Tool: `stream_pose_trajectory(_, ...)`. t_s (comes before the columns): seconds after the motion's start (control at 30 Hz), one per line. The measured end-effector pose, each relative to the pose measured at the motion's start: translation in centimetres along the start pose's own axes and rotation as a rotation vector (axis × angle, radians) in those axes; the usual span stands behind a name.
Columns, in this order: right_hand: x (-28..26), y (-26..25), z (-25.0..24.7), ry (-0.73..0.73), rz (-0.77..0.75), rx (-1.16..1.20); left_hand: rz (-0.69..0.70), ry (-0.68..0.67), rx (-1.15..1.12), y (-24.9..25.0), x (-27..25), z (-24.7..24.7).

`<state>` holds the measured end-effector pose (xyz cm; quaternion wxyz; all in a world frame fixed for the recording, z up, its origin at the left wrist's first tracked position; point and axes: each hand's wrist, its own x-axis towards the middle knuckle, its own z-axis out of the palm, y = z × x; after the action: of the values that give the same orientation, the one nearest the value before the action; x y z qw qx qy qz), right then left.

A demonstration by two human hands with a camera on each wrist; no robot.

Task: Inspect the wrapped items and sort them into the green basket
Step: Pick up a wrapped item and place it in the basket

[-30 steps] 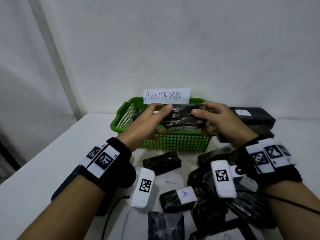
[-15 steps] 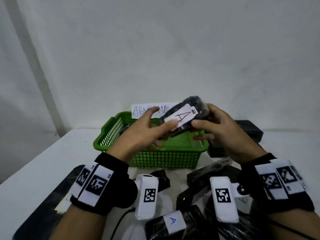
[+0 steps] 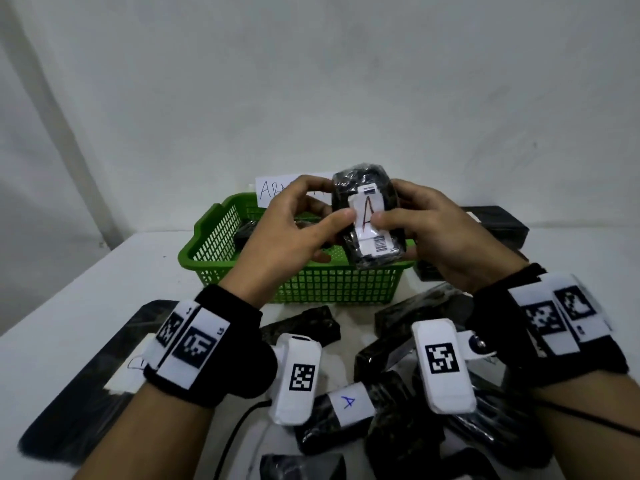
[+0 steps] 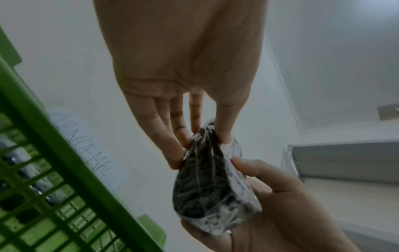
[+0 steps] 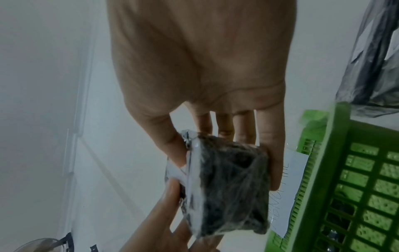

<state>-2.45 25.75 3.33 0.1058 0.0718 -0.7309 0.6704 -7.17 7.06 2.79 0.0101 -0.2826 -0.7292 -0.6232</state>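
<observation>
Turned since the earlier frame, the wrapped item (image 3: 367, 220) now stands nearly upright, long axis vertical, white label (image 3: 370, 224) (marked "A") facing the person. Left hand (image 3: 292, 230) and right hand (image 3: 438, 233) both have fingers clamped on its sides, holding it above the green basket (image 3: 332, 284) on the worktop (image 3: 86, 289). To inspect well, keep thumbs off the label and rotate slowly, checking each face.
</observation>
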Motion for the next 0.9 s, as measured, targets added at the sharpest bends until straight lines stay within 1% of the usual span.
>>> stream_pose_trajectory(0.17,0.2,0.7,0.6,0.067,-0.037,-0.009,0.034,-0.008,0.035,-0.3,-0.2,-0.4)
stream_pose_trajectory(0.27,0.5,1.3,1.2,0.163,-0.123,-0.060,0.041,-0.007,0.046,-0.4,-0.3,-0.3)
stream_pose_trajectory(0.37,0.6,1.6,1.5,0.204,-0.194,-0.065,0.008,-0.014,-0.016,-0.4,-0.4,-0.1)
stream_pose_trajectory(0.43,0.6,1.7,1.6,0.185,-0.165,-0.003,-0.034,-0.027,-0.055,-0.3,-0.5,0.0)
stream_pose_trajectory(0.5,0.5,1.6,1.8,0.134,-0.100,0.041,-0.053,-0.031,-0.061,-0.3,-0.5,-0.1)
stream_pose_trajectory(0.57,0.4,1.4,1.6,0.101,-0.049,0.037,-0.043,-0.012,-0.062,-0.2,-0.3,-0.2)
stream_pose_trajectory(0.7,0.1,0.7,1.0,0.073,-0.008,-0.024,-0.044,0.002,-0.072,-0.3,-0.1,-0.8)
stream_pose_trajectory(0.8,-0.2,0.1,0.9,0.109,0.012,-0.074,-0.041,-0.012,-0.075,-0.3,-0.1,-0.9)
stream_pose_trajectory(0.9,-0.3,0.1,1.1,0.205,-0.003,-0.160,-0.062,-0.065,-0.120,-0.2,-0.2,-0.6)
